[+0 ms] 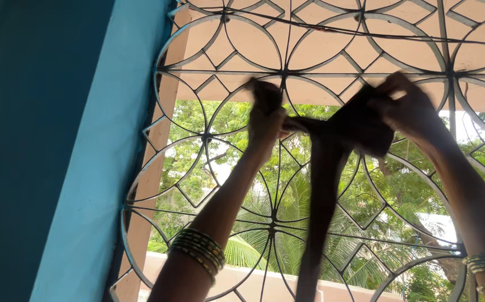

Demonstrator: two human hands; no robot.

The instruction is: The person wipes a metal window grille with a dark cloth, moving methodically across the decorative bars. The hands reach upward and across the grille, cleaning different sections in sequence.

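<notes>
While we reach up at window grille (365, 33), left hand (265, 120) and right hand (410, 109) each clamp dark cloth (354, 126), stretched taut between them; loose tail hangs down.

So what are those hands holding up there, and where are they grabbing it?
A dark cloth. The left hand grips one upper end, the right hand the other; the rest hangs down before the window grille.
</notes>
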